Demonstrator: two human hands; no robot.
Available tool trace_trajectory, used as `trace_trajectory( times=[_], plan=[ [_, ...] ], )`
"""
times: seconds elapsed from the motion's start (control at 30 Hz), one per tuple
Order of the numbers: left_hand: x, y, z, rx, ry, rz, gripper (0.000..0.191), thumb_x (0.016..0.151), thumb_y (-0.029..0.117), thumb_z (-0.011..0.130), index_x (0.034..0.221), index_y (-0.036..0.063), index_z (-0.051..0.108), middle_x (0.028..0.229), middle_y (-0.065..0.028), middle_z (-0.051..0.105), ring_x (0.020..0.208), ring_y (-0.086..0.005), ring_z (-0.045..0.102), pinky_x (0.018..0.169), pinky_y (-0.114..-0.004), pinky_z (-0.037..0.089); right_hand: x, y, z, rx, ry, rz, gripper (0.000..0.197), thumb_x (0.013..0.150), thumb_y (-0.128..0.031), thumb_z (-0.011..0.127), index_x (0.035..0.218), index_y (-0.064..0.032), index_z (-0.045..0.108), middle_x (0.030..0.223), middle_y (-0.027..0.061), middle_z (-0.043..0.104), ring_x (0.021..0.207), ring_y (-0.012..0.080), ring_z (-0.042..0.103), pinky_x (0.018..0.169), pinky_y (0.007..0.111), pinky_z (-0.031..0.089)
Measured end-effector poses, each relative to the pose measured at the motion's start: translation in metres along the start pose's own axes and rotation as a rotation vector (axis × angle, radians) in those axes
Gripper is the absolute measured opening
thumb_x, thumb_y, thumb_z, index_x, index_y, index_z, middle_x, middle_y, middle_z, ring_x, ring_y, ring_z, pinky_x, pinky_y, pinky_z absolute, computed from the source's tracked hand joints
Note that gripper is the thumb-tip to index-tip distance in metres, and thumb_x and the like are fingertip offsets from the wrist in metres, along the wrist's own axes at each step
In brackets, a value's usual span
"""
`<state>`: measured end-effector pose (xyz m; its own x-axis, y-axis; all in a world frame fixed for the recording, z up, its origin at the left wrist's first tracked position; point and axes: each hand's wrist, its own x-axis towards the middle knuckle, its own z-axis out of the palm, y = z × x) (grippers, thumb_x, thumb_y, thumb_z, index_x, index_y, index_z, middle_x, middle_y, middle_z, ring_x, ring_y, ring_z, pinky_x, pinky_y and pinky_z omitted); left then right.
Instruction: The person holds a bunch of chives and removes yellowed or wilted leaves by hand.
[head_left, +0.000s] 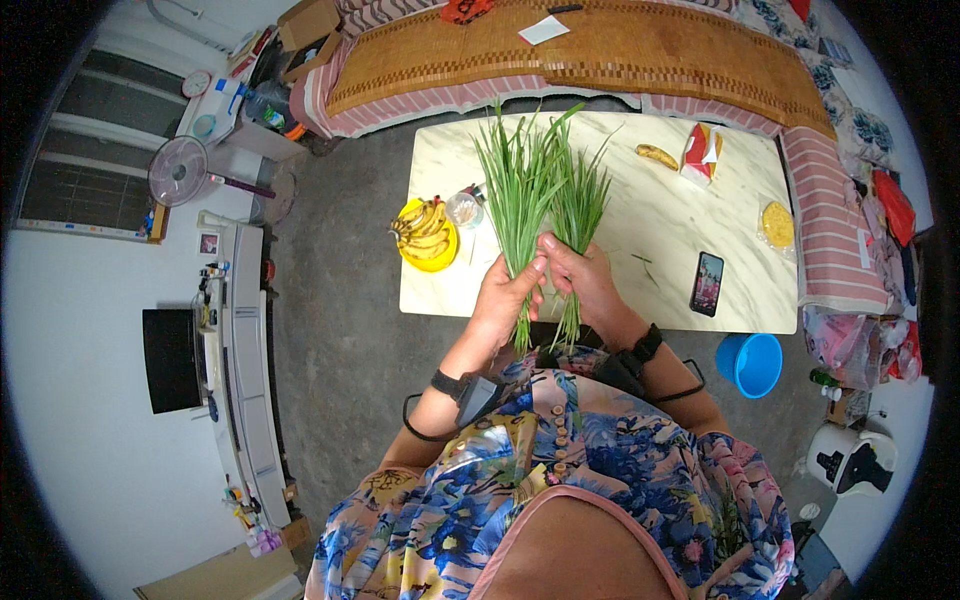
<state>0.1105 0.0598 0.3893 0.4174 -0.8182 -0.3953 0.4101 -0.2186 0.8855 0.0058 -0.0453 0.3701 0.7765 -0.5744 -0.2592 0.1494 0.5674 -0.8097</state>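
Two bunches of long green leaves, like garlic chives, are held upright over the near edge of a marble-patterned table (637, 225). My left hand (506, 296) grips the larger bunch (517, 195) near its stem ends, thumb across the stalks. Around the smaller bunch (581, 202) my right hand (585, 277) is closed, its fingertips meeting those of my left hand. The leaf tips fan out away from me and overlap a little between the bunches. Stem ends hang below both hands. A few loose green bits (643, 259) lie on the tabletop right of my right hand.
Left on the table are bananas (424, 231) on a yellow plate (429, 264) and a clear container (464, 211). To the right lie a single banana (657, 156), a red-and-white carton (700, 154), a yellow round item (778, 224) and a phone (706, 284). A blue bucket (750, 366) stands on the floor.
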Motion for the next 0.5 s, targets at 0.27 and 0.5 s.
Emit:
trace_trajectory(
  times=[0.27,0.5],
  plan=[
    [-0.001,0.002,0.003,0.035,-0.038,-0.022,0.021,0.093,0.022,0.061,0.106,0.0078,0.054,0.079,-0.0004,0.056,0.06,-0.0089,0.055,0.044,-0.022,0.043,0.0019,0.0027,-0.0007,0.024,0.053,-0.019,0.018,0.088,-0.021,0.062,0.089,-0.0033,0.061,0.06,-0.0031,0.052,0.045,0.0045,0.037,0.042,0.022,0.027],
    [0.0002,0.002,0.0003,-0.029,0.006,-0.024,0.022,0.093,0.024,0.059,0.107,0.0076,0.053,0.081,-0.0015,0.058,0.064,-0.0102,0.057,0.045,-0.022,0.046,0.0021,0.0031,-0.0018,0.089,0.075,-0.039,0.015,0.089,-0.02,0.06,0.09,-0.0044,0.059,0.057,-0.0053,0.046,0.047,0.0039,0.036,0.043,0.022,0.026]
  ],
)
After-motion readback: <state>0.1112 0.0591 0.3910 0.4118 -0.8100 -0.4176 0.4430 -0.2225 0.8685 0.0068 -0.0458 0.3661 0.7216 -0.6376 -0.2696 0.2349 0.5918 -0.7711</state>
